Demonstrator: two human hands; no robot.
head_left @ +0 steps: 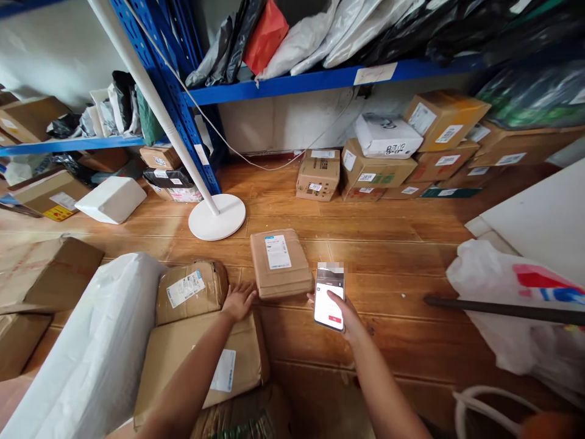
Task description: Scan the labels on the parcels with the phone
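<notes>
My right hand (pixel 348 319) is closed round a smartphone (pixel 329 297) with its lit screen facing up, held just right of a flat cardboard parcel (pixel 280 262) on the wooden floor. That parcel carries a white shipping label on top. My left hand (pixel 238 300) stretches forward with fingers spread, its tips at the parcel's near left corner. Under and beside my left arm lie a crumpled labelled box (pixel 189 291) and a larger flat carton (pixel 208 360).
A white lamp stand base (pixel 217 217) sits beyond the parcel. Blue shelving (pixel 292 82) holds plastic mailer bags. Stacked boxes (pixel 388 161) line the back wall. A long white-wrapped bundle (pixel 98 347) lies left, a white plastic bag (pixel 512 305) and dark rod (pixel 503 310) right.
</notes>
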